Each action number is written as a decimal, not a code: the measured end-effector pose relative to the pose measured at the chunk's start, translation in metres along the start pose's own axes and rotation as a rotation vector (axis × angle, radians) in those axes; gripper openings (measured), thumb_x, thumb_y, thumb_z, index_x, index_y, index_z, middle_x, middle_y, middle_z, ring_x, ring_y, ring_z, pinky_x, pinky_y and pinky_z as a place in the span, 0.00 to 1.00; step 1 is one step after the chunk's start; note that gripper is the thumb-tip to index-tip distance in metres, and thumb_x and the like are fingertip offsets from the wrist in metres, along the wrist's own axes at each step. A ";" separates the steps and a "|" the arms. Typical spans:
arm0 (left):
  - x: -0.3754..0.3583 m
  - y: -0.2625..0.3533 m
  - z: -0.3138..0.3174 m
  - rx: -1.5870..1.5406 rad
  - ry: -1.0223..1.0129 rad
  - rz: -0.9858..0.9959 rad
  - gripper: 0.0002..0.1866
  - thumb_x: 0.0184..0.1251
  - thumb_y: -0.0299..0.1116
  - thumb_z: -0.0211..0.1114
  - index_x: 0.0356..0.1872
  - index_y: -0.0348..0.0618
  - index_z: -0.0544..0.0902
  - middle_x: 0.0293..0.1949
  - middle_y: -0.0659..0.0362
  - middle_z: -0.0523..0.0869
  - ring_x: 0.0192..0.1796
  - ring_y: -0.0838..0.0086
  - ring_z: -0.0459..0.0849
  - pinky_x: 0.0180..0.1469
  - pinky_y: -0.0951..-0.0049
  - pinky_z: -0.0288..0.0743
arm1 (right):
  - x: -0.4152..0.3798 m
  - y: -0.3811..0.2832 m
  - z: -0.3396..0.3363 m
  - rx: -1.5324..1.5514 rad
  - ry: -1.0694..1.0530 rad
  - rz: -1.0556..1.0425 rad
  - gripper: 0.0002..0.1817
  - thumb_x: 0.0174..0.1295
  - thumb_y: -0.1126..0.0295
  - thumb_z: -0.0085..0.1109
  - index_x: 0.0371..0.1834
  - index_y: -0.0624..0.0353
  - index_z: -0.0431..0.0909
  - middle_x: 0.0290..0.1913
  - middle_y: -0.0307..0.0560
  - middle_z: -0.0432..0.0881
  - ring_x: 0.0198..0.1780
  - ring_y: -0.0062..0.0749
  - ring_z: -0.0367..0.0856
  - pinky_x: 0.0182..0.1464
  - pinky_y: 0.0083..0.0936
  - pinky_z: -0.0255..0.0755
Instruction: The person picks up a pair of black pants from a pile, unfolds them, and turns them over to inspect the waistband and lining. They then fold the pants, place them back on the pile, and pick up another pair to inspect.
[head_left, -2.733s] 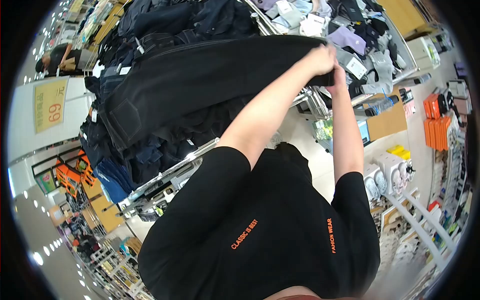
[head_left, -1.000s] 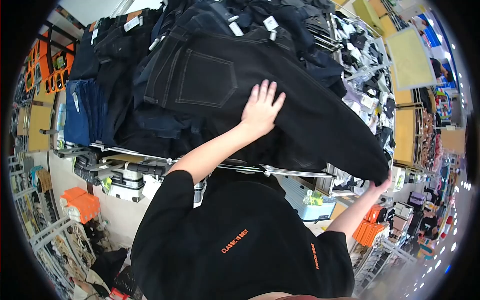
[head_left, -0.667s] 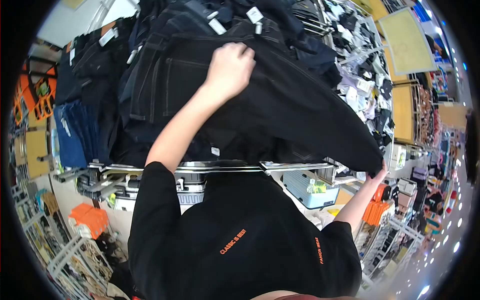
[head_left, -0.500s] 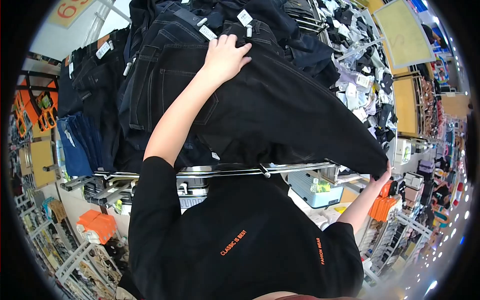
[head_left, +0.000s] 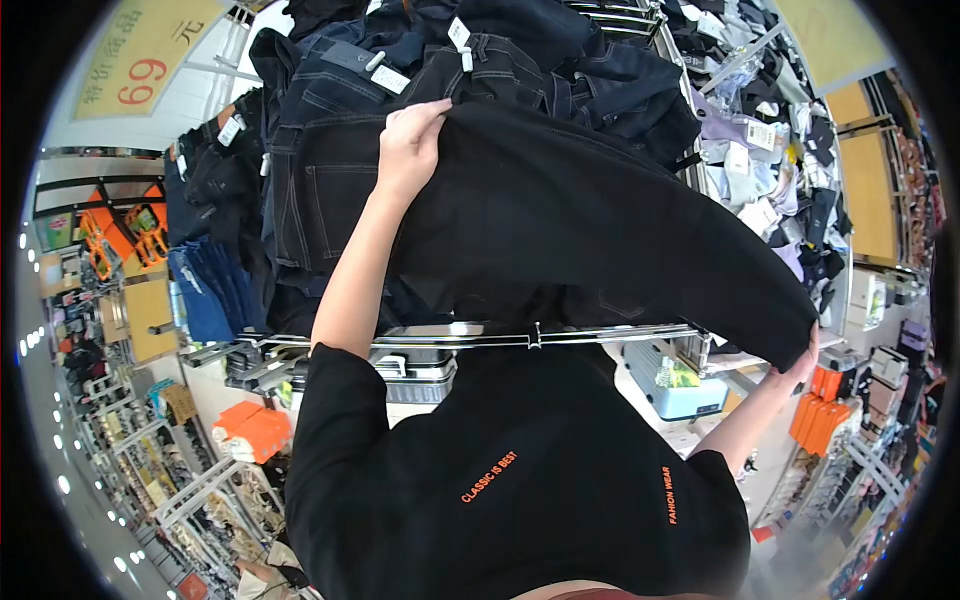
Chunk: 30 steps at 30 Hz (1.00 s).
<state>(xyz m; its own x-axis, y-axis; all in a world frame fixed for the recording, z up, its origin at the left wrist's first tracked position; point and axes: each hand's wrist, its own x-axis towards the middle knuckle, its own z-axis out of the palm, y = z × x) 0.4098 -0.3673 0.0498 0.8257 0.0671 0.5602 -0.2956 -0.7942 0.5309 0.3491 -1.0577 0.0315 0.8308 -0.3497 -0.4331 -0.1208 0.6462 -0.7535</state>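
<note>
A pair of black jeans (head_left: 580,220) lies across a heap of dark jeans, one leg drawn out to the right. My left hand (head_left: 412,145) is closed with its fingers pinching the fabric near the upper edge of that leg. At the far right, my right hand (head_left: 798,368) grips the leg's hem end, its fingers partly hidden behind the cloth. White tags hang from the jeans behind, such as the tag (head_left: 390,79) just above my left hand. A stitched back pocket (head_left: 335,190) shows left of my forearm.
A metal rail (head_left: 480,340) runs along the front of the heap. Folded blue jeans (head_left: 210,290) sit at left, below a yellow price sign (head_left: 150,60). Packaged small goods (head_left: 760,150) fill a bin at right. A light-blue case (head_left: 690,395) stands below the rail.
My left hand has gone from spread flat on the jeans to pinching their fabric, shifting slightly down and left. The right hand keeps hold of the hem. The view has shifted.
</note>
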 end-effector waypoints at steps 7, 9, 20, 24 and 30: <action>0.004 -0.010 -0.029 -0.520 -0.276 -0.447 0.08 0.72 0.21 0.60 0.44 0.30 0.86 0.57 0.50 0.84 0.56 0.75 0.82 0.58 0.77 0.73 | 0.025 0.012 -0.027 0.021 -0.084 0.092 0.20 0.71 0.64 0.51 0.59 0.66 0.77 0.58 0.57 0.82 0.58 0.47 0.82 0.64 0.41 0.73; 0.012 -0.010 -0.027 -0.445 -0.294 -0.513 0.08 0.73 0.26 0.61 0.43 0.31 0.85 0.46 0.55 0.88 0.48 0.79 0.82 0.52 0.79 0.74 | 0.026 0.013 -0.026 0.028 -0.081 0.100 0.22 0.71 0.61 0.52 0.61 0.66 0.76 0.59 0.57 0.81 0.59 0.47 0.81 0.64 0.41 0.72; 0.020 -0.018 0.073 0.782 -0.241 -0.239 0.15 0.71 0.47 0.58 0.52 0.53 0.80 0.50 0.57 0.80 0.57 0.59 0.76 0.56 0.47 0.63 | 0.052 0.019 -0.041 0.059 -0.270 0.192 0.26 0.65 0.62 0.55 0.63 0.66 0.74 0.60 0.59 0.80 0.58 0.49 0.81 0.63 0.43 0.74; 0.026 0.008 0.072 0.926 -0.259 -0.223 0.24 0.72 0.52 0.54 0.64 0.55 0.74 0.59 0.51 0.74 0.63 0.55 0.71 0.59 0.46 0.62 | 0.091 0.029 -0.085 -0.037 -0.320 0.160 0.30 0.55 0.68 0.57 0.63 0.69 0.73 0.57 0.61 0.81 0.56 0.50 0.82 0.61 0.44 0.76; 0.001 0.061 0.075 0.753 -0.006 -0.209 0.33 0.74 0.49 0.51 0.71 0.34 0.65 0.73 0.43 0.65 0.75 0.51 0.62 0.69 0.48 0.59 | 0.064 0.038 -0.025 0.059 -0.437 0.166 0.34 0.52 0.73 0.54 0.67 0.69 0.66 0.59 0.62 0.78 0.56 0.54 0.81 0.60 0.47 0.77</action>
<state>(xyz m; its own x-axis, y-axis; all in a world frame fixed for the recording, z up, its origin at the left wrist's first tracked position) 0.4289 -0.4607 0.0348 0.8316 0.2590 0.4912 0.2705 -0.9615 0.0490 0.3847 -1.0724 -0.0373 0.9554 0.0719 -0.2866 -0.2505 0.7111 -0.6569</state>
